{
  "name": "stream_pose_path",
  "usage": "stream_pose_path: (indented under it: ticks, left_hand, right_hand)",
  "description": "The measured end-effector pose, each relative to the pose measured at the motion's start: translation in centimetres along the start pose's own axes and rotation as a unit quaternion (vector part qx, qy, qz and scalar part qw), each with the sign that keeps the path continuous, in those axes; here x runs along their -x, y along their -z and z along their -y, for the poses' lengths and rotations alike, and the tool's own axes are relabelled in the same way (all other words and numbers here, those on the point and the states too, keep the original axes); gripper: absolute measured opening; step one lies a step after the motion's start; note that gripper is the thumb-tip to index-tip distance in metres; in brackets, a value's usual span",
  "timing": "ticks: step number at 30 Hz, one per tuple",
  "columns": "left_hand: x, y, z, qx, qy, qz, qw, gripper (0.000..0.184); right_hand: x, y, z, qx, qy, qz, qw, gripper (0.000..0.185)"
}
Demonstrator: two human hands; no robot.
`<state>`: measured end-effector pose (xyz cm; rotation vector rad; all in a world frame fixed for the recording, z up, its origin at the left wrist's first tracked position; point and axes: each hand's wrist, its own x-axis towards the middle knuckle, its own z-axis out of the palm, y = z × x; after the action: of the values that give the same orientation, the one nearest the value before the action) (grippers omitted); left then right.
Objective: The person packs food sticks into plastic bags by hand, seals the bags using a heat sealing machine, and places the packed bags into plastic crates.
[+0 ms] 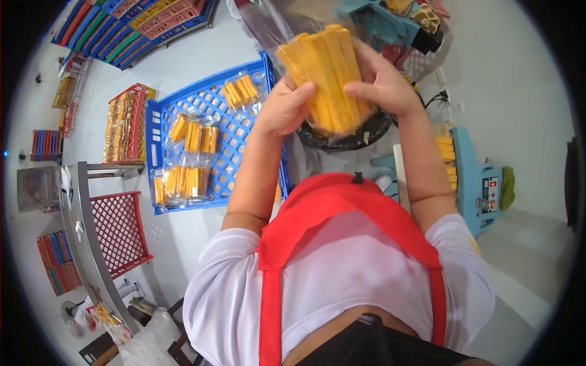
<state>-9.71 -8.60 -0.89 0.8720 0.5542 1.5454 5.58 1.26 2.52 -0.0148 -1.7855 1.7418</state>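
Note:
Between both hands I hold a clear plastic bag of yellow sticks (332, 79), raised in front of me. My left hand (290, 105) grips its left side, thumb pressed on the front. On the right side my right hand (381, 85) is closed round the bag, its thumb also on the front. Both hands' other fingers are partly hidden behind the bag. Left of my forearm sits a blue plastic crate (229, 146) with several clear packs of yellow sticks (192, 135) lying in it. Below the held bag is a bin lined with black plastic (366, 134).
At right stands a light-blue machine (470, 177) with yellow packs beside it. Another blue machine (384, 24) is at the top. A red crate (122, 128) full of packs, an empty-looking red crate (120, 232), a metal table edge (91, 244) and stacked crates (116, 30) are at left.

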Motion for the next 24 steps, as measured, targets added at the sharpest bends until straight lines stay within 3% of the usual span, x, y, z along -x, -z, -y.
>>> stream_pose_path:
  ticks: [2, 4, 5, 6, 7, 8, 9, 10, 11, 14, 17, 20, 24]
  left_hand:
    - [0.8, -0.7, 1.3, 0.152, 0.084, 0.046, 0.984, 0.057]
    - [1.4, -1.3, 3.0, 0.143, 0.111, 0.029, 0.983, 0.055]
    - [1.4, -2.1, 3.2, 0.284, 0.119, 0.108, 0.945, 0.053]
    - [1.4, -2.9, 2.9, 0.362, 0.125, 0.113, 0.917, 0.050]
    - [1.5, -3.7, 2.5, 0.437, 0.133, 0.118, 0.881, 0.049]
    - [1.4, -3.9, 2.2, 0.438, 0.134, 0.121, 0.881, 0.049]
    - [1.4, -4.0, 1.8, 0.432, 0.141, 0.088, 0.886, 0.047]
    - [1.6, -3.9, 1.6, 0.427, 0.146, 0.053, 0.891, 0.045]
    - [1.5, -3.0, 2.1, 0.420, 0.150, -0.023, 0.895, 0.036]
    - [1.7, -2.6, 3.1, 0.395, 0.118, -0.108, 0.905, 0.039]
    - [1.7, -2.1, 3.5, 0.465, 0.155, -0.083, 0.868, 0.042]
    - [1.6, -2.5, 3.4, 0.409, 0.147, -0.090, 0.896, 0.043]
    - [1.2, -2.4, 3.5, 0.402, 0.159, -0.097, 0.896, 0.043]
  right_hand:
    - [-1.0, 1.1, 0.8, 0.068, -0.013, -0.032, 0.997, 0.057]
    - [-2.9, 3.3, 0.0, 0.014, -0.064, 0.023, 0.998, 0.066]
    - [-3.3, 4.2, -0.5, -0.056, -0.143, 0.109, 0.982, 0.060]
    - [-2.8, 3.8, -0.9, -0.058, -0.145, 0.105, 0.982, 0.060]
    - [-2.7, 3.1, -1.6, -0.206, -0.246, 0.084, 0.943, 0.048]
    - [-2.9, 2.0, -1.4, -0.346, -0.337, 0.062, 0.873, 0.037]
    - [-0.8, 0.0, -0.9, -0.337, -0.243, -0.041, 0.909, 0.034]
    - [-0.4, 0.0, -1.9, -0.337, -0.245, -0.039, 0.908, 0.034]
    - [0.3, 0.2, -3.7, -0.295, -0.211, -0.040, 0.931, 0.046]
    - [1.0, 0.7, -7.0, -0.269, -0.173, -0.005, 0.947, 0.062]
    - [1.5, 0.6, -7.3, -0.326, -0.157, -0.003, 0.932, 0.063]
    - [1.4, 0.5, -6.5, -0.396, -0.110, 0.044, 0.911, 0.039]
    - [1.4, 0.6, -6.0, -0.410, -0.148, 0.011, 0.900, 0.039]
